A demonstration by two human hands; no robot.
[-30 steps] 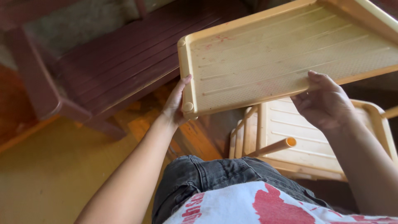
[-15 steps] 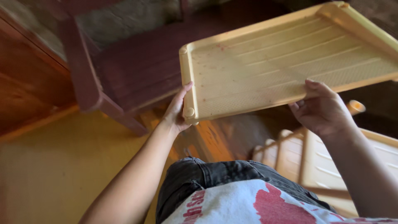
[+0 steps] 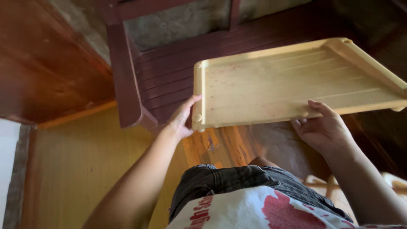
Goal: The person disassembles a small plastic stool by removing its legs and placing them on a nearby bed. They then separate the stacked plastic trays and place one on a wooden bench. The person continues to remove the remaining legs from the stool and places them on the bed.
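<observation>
Both hands (image 3: 183, 118) (image 3: 323, 129) grip tray (image 3: 288, 82) edges above bench (image 3: 169, 72).

Single head cam, looks steeply down, close on hands (image 3: 182, 121) & floor (image 3: 76, 169).

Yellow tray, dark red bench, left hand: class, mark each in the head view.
yellow tray (image 3: 292, 85), head view, ribbed flat surface.
dark red bench (image 3: 165, 76), head view, seat slats.
left hand (image 3: 183, 118), head view, back of hand.
</observation>
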